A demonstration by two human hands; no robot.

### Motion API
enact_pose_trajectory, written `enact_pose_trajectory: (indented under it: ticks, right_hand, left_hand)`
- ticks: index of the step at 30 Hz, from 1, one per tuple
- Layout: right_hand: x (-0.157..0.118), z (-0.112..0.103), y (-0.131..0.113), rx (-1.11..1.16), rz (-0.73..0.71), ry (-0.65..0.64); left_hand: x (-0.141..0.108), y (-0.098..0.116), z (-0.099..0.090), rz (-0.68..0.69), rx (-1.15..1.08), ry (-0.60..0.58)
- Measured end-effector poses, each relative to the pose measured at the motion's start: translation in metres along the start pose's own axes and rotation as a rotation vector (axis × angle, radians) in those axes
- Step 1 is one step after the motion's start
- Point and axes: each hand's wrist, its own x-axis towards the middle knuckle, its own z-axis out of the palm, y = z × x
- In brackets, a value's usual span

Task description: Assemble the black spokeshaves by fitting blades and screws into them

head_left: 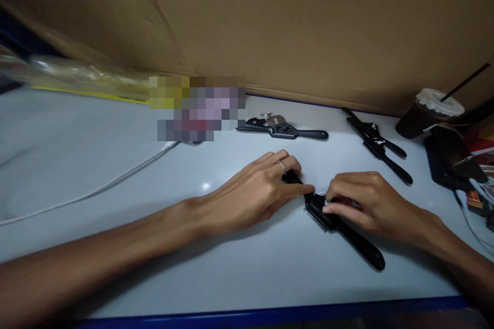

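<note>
- My left fingers (pixel 299 191) curl round one end of the black spokeshave (pixel 318 213) on the tabletop (pixel 231 267).
- My right fingers (pixel 341 209) pinch a small silvery part (pixel 325 205) at its middle.
- A slack left hold could let it twist.

A black two-handled tool (pixel 360 248) is held near its far handle by the left hand (pixel 266 185); a small metal part (pixel 326 206) at its middle is pinched by the right hand (pixel 365 200). Behind, another such tool (pixel 283 132) and an overlapping pair (pixel 380 149) are laid on the bench (pixel 216 277).
</note>
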Motion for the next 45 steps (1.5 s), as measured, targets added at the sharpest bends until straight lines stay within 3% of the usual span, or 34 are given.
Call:
enact_pose_trajectory:
  ticks: [24, 28, 33, 41, 45]
  right_hand:
    - [0.002, -0.002, -0.011, -0.015, 0.091, -0.074]
    - [0.000, -0.011, -0.010, -0.038, 0.152, -0.096]
    - [-0.010, -0.032, -0.004, -0.133, 0.254, -0.245]
    - [-0.004, -0.020, -0.016, -0.171, 0.105, -0.261]
    - [-0.001, -0.014, -0.021, -0.193, 0.105, -0.254]
  left_hand:
    - [0.002, 0.003, -0.004, -0.002, 0.030, -0.018]
    - [0.003, 0.006, -0.005, 0.007, 0.026, -0.037]
    - [0.004, 0.011, -0.007, 0.041, 0.067, -0.070]
    - [0.003, 0.014, -0.005, 0.029, 0.035, -0.127]
    - [0.002, 0.014, -0.005, 0.037, 0.019, -0.155]
